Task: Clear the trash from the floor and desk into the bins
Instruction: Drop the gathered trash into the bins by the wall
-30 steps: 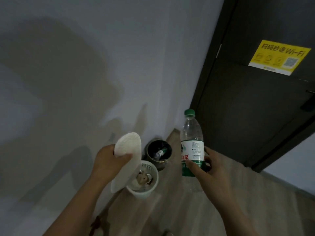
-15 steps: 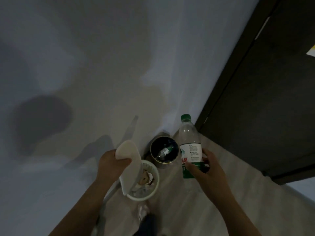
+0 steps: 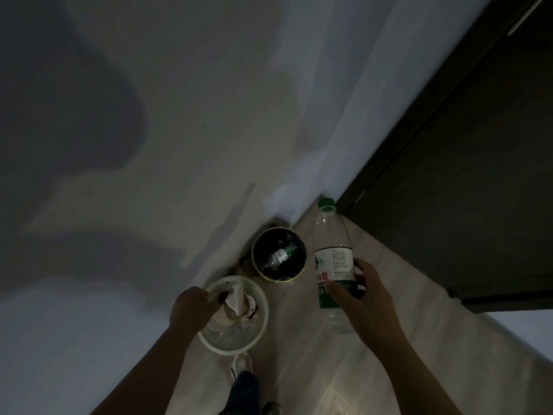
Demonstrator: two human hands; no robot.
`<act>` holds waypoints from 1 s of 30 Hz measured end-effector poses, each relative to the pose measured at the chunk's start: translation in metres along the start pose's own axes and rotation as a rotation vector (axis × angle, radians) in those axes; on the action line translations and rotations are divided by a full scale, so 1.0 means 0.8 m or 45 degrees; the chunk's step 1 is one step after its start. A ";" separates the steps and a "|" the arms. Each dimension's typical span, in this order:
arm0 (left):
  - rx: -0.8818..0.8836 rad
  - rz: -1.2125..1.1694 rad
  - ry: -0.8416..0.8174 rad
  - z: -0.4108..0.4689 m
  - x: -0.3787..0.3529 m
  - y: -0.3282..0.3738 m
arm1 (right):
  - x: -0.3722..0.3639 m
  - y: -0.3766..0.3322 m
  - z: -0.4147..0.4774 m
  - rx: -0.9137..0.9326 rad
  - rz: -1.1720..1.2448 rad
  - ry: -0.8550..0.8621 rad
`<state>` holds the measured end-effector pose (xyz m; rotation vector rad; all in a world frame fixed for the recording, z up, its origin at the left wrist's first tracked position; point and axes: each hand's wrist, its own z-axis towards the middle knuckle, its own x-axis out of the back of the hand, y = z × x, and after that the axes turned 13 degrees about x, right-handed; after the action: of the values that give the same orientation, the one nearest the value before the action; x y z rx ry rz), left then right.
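Note:
My left hand (image 3: 193, 307) reaches down into the white plastic bin (image 3: 257, 330) by the wall. Its fingers are curled on a white paper plate (image 3: 220, 321), which lies mostly inside the bin among crumpled paper (image 3: 236, 299). My right hand (image 3: 356, 298) holds a clear water bottle (image 3: 332, 259) with a green cap and a green-and-white label. The bottle is upright, above the floor, just right of a black round bin (image 3: 300, 272). A discarded bottle (image 3: 279, 256) lies inside the black bin.
The two bins stand side by side on the pale wood floor (image 3: 299, 354) against a white wall (image 3: 179, 115). A dark door (image 3: 463, 175) fills the right side. My leg and shoe (image 3: 242, 369) are just below the white bin.
My left hand has dropped from above the white bin down into it, taking the paper plate in. The bottle in my right hand stays upright beside the black bin. The view tilted down.

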<state>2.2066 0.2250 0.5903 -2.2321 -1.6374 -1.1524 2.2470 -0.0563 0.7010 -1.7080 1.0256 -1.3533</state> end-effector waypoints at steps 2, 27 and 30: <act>-0.004 0.057 -0.040 0.006 0.002 0.003 | -0.004 0.007 0.012 -0.025 -0.017 -0.022; -0.136 0.188 0.095 -0.039 -0.024 0.162 | -0.016 0.136 0.270 -0.459 -0.429 -0.555; -0.083 0.146 0.135 -0.035 -0.024 0.167 | -0.040 0.130 0.302 -0.394 -0.463 -0.642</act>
<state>2.3058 0.1430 0.6384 -2.2291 -1.4321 -1.2870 2.4634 -0.0583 0.5487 -2.3995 0.6746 -0.9113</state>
